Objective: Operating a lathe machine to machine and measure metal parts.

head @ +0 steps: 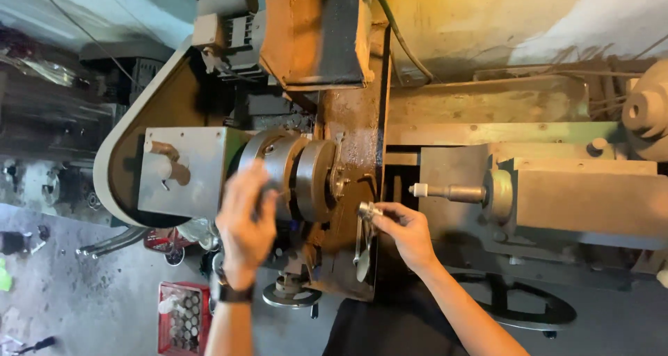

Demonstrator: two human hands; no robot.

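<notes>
Grimy workshop surroundings frame a worn metal lathe [348, 140], its rust-brown body running across the view with a grey motor [229, 22] above and a pale belt guard [115, 140] curving at the left. On the concrete floor [83, 307] below stands a red crate [182, 318] of small parts. The person's left hand [245, 220], a dark watch [233, 293] on its wrist, is wrapped around the round steel chuck [306, 179], fingers curled over its rim. The right hand [407, 231] is closed on a small silvery metal piece [367, 210], pinched at the fingertips just beside the chuck's face. Farther right, well apart from both hands, the tailstock [557, 196] points its spindle [449, 191] toward the chuck.
</notes>
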